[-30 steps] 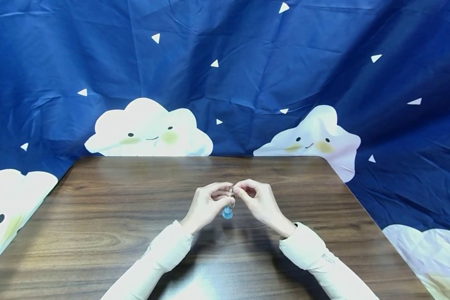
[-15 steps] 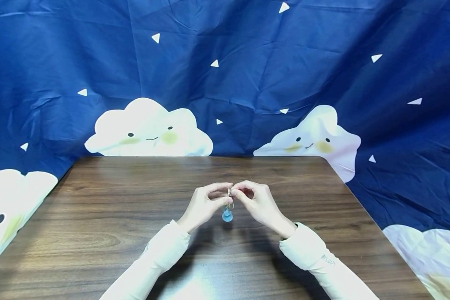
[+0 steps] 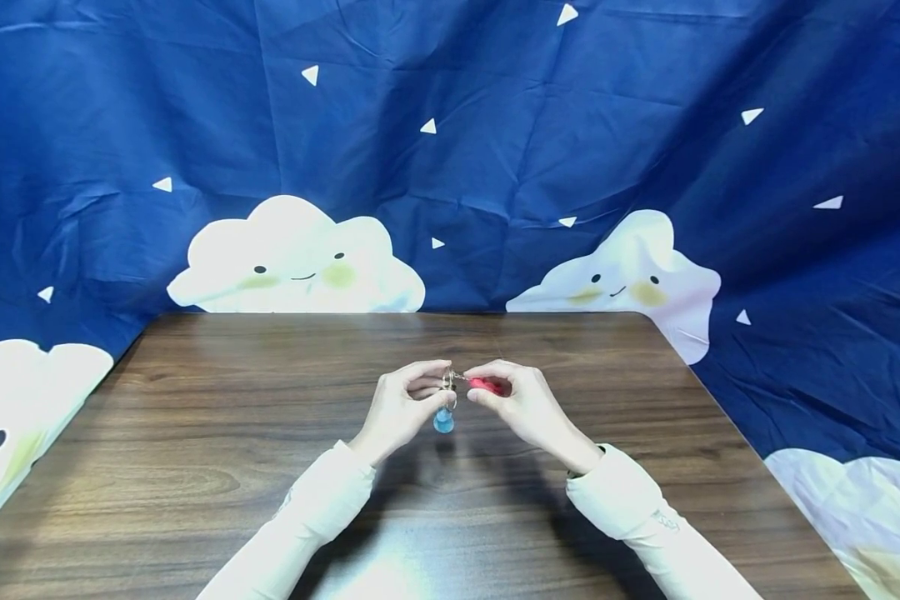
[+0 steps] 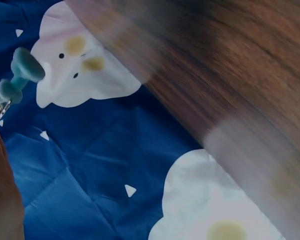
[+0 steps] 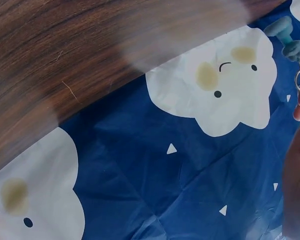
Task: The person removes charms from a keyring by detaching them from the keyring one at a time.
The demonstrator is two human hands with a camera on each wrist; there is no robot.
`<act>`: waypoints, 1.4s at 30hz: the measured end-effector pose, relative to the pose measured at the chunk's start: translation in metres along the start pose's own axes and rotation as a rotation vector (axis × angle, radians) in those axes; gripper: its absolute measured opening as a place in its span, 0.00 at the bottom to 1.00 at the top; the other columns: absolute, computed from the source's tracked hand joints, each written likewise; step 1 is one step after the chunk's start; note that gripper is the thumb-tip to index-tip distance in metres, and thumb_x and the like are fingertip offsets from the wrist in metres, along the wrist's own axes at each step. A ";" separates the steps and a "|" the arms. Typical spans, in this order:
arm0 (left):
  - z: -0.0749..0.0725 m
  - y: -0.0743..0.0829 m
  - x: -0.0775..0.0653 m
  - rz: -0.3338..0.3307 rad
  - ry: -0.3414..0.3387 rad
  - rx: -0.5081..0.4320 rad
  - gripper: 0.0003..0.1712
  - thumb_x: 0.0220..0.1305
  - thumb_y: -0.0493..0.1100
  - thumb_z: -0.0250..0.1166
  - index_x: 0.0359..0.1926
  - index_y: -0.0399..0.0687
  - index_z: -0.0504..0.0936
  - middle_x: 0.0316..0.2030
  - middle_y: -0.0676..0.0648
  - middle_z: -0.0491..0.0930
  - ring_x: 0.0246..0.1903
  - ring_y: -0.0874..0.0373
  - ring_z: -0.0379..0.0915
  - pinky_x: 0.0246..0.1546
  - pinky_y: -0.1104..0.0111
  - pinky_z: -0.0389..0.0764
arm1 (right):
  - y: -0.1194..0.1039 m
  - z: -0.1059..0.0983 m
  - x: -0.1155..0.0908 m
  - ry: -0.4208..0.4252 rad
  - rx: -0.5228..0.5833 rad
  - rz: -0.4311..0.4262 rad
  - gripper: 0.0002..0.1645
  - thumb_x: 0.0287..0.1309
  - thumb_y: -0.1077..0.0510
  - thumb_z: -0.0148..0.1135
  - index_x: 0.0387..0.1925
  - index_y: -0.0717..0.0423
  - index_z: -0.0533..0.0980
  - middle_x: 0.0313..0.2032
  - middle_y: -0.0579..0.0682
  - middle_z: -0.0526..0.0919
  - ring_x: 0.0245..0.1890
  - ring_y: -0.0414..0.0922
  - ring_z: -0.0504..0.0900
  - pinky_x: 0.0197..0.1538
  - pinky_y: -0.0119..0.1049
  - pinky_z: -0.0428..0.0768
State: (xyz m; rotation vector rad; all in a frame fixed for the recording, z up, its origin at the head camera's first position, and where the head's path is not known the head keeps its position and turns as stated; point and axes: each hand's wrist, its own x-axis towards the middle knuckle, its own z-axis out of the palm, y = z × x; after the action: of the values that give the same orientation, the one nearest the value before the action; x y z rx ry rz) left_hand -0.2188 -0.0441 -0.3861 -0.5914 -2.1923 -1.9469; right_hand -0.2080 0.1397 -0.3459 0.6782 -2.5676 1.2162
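In the head view my left hand (image 3: 396, 412) pinches a metal key ring (image 3: 445, 380) between thumb and fingers. From it dangles a blue charm (image 3: 443, 421), which the left wrist view shows as a teal, dumbbell-like charm (image 4: 21, 75) with two rounded ends. Facing it, my right hand (image 3: 527, 410) holds a small red object (image 3: 486, 385), partly covered by the fingers, so its kind is unclear. A short metal link (image 3: 460, 377) runs between the ring and the red object. Only the edge of each hand shows in its wrist view.
Both hands are raised over a brown wood-grain table (image 3: 195, 433). Behind it hangs a blue curtain (image 3: 457, 100) printed with white clouds and triangles.
The red object now shows between my right fingers, where it was hidden before. My left hand has shifted slightly left with the key ring and blue charm, widening the gap between the hands.
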 end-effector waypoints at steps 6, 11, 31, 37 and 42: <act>0.000 -0.001 0.000 0.073 0.033 0.047 0.19 0.49 0.35 0.68 0.46 0.41 0.80 0.39 0.42 0.82 0.38 0.55 0.81 0.40 0.74 0.80 | -0.001 0.002 -0.002 0.103 0.028 0.011 0.13 0.44 0.60 0.69 0.36 0.56 0.82 0.31 0.49 0.86 0.28 0.34 0.80 0.31 0.25 0.78; 0.001 -0.001 0.001 0.036 0.083 0.063 0.19 0.49 0.35 0.69 0.45 0.43 0.81 0.37 0.43 0.83 0.36 0.54 0.82 0.37 0.75 0.80 | -0.005 0.007 -0.003 0.129 0.007 -0.039 0.11 0.43 0.59 0.70 0.34 0.54 0.83 0.31 0.47 0.86 0.25 0.33 0.79 0.27 0.25 0.77; -0.018 0.029 -0.001 -0.185 0.083 0.045 0.18 0.53 0.37 0.66 0.48 0.42 0.79 0.43 0.41 0.82 0.43 0.52 0.79 0.45 0.67 0.79 | 0.008 0.002 0.001 0.104 0.052 -0.025 0.17 0.42 0.68 0.69 0.39 0.59 0.81 0.36 0.49 0.82 0.36 0.39 0.81 0.39 0.26 0.81; -0.019 0.030 -0.003 -0.224 0.049 0.018 0.19 0.52 0.37 0.67 0.47 0.44 0.79 0.42 0.41 0.82 0.43 0.53 0.79 0.43 0.69 0.79 | 0.031 0.005 0.009 0.095 0.068 0.039 0.15 0.43 0.62 0.70 0.37 0.58 0.80 0.33 0.53 0.86 0.32 0.40 0.84 0.34 0.25 0.80; -0.023 0.031 -0.006 -0.228 0.024 0.002 0.19 0.52 0.37 0.67 0.48 0.42 0.79 0.43 0.40 0.81 0.44 0.53 0.79 0.44 0.70 0.79 | 0.069 0.002 0.028 0.038 0.137 0.159 0.15 0.44 0.61 0.69 0.38 0.60 0.80 0.35 0.54 0.85 0.34 0.39 0.84 0.35 0.23 0.79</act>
State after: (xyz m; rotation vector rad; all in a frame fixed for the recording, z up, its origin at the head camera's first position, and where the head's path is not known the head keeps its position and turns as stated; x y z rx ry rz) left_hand -0.2049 -0.0649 -0.3560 -0.3270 -2.3364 -2.0450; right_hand -0.2667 0.1673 -0.3833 0.4788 -2.5663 1.4510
